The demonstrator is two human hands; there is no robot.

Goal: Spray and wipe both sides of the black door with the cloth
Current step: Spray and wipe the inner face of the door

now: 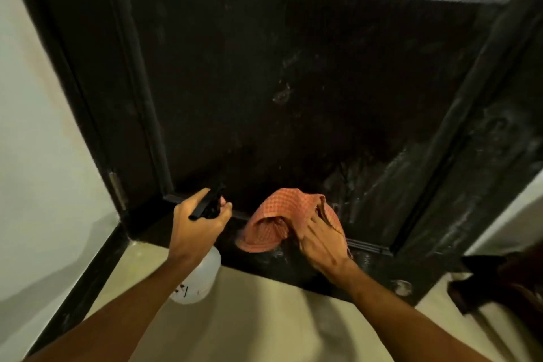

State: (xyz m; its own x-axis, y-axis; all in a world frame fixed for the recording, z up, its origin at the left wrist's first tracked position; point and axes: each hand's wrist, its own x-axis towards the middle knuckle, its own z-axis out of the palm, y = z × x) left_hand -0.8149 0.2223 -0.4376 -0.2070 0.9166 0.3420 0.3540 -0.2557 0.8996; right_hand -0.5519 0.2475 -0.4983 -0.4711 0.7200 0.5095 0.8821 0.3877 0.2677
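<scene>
No readable text for you here, only a few dark marks on the white spray bottle (202, 279) low on its side — too blurred to make out, no brand, no numbers

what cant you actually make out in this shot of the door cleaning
- Head view: the black door runs past the top edge, so its upper part and handle are unseen; its other side is hidden.
- The spray bottle nozzle is covered by the left hand; the liquid level is unclear.
- The right hand fingertips are buried in the orange checked cloth.
- A dark object at the right edge is cut off and blurred.
</scene>
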